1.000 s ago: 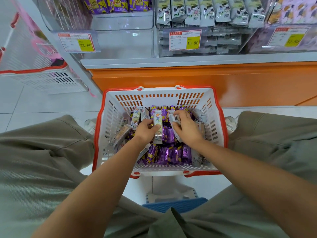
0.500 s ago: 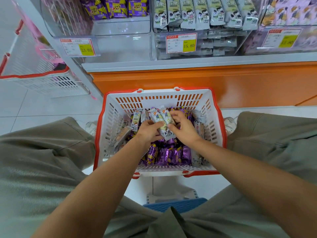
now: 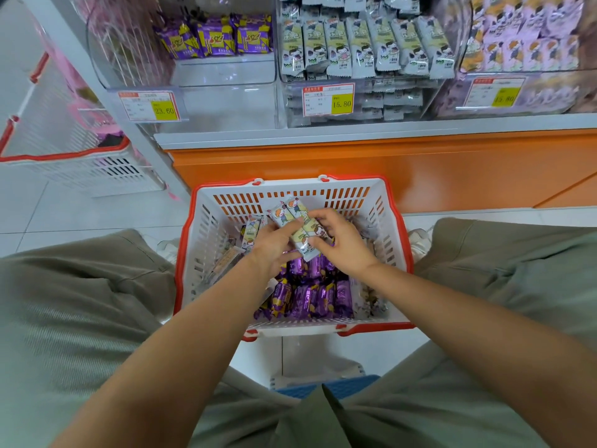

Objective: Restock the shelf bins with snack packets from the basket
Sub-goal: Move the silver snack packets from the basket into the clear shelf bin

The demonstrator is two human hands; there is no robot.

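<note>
Shelf stock first: the left bin [image 3: 226, 72] holds a few purple packs [image 3: 214, 38] at its back. Below it, the basket [image 3: 185, 253] stands on the floor between the knees. Over it the left hand [image 3: 273, 245] pinches one side of a small stack of pale packets [image 3: 295, 218], and the right hand [image 3: 340, 242] curls round the other side, holding it just above the loose purple bars [image 3: 310, 295]. Best to square the stack's edges now, keep both grips firm, then lift it upright toward the middle bin [image 3: 381, 119], where the same kind stands in rows.
</note>
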